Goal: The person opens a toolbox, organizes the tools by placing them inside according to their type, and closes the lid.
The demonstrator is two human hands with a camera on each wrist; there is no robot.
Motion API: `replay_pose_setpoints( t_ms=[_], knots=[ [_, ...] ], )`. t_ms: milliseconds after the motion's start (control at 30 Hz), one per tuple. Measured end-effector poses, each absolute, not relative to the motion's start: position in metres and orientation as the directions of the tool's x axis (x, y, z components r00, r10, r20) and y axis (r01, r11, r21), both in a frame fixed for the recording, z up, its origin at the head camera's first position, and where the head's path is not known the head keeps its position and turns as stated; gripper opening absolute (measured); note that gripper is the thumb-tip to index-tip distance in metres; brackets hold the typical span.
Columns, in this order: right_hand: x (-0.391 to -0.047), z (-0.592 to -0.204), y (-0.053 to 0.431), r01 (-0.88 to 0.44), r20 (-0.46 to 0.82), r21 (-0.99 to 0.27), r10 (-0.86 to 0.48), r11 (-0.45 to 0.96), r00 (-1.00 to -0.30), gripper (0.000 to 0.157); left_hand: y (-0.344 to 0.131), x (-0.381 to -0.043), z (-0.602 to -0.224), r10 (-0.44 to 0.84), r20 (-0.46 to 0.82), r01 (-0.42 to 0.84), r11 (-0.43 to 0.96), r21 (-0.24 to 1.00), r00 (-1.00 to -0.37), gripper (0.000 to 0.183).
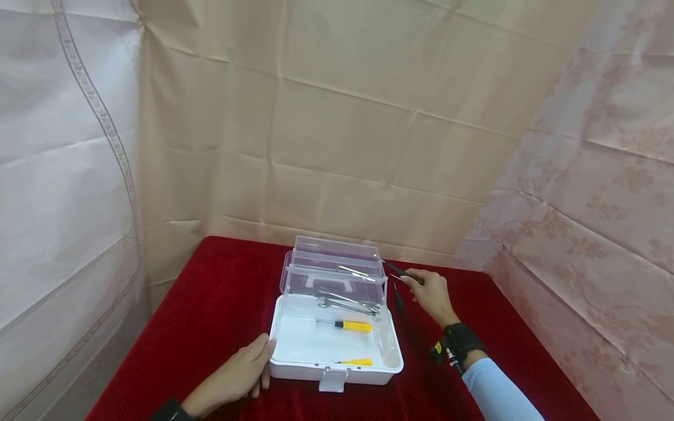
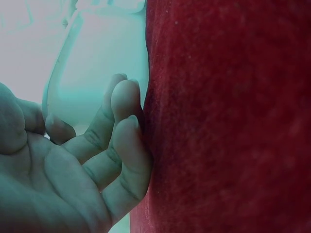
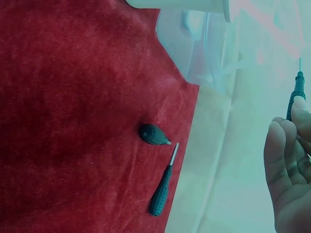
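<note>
My right hand (image 1: 429, 292) grips a dark green screwdriver (image 3: 297, 90) by its handle, its thin shaft pointing at the raised clear lid (image 1: 337, 245). In the head view the shaft reaches the lid's right edge. The white toolbox (image 1: 300, 369) stands with its lid swung back. My left hand (image 1: 239, 368) rests at the toolbox's left front side, fingers loosely bent against it. Inside the box lie wrenches (image 1: 350, 305) at the back, a yellow-handled screwdriver (image 1: 357, 326) in the middle and a yellow handle (image 1: 359, 362) by the front wall.
Right of the box, a stubby dark screwdriver (image 3: 153, 134) and a longer dark screwdriver (image 3: 160, 194) lie on the red cloth (image 1: 221, 292). Slim metal tools (image 1: 354, 271) sit in the lid's clear tray. The box's latch (image 1: 333, 380) hangs down in front. Curtains (image 1: 337, 146) surround the table.
</note>
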State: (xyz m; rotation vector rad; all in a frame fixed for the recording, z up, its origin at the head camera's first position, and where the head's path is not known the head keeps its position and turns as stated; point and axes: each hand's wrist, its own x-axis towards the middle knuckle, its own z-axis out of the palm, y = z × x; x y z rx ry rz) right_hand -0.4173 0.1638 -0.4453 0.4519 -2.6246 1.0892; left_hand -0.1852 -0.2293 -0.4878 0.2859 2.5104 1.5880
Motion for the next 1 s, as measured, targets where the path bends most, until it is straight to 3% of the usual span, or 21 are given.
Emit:
replay_pose_setpoints(
  t_ms=[1000],
  knots=[
    [-0.424,-0.443,0.144,-0.435,0.403,-0.632,-0.208,0.641,-0.891,0.020,-0.227,-0.186,-0.487,0.230,-0.024,0.078,0.422,0.903,-0.973,0.036]
  ],
)
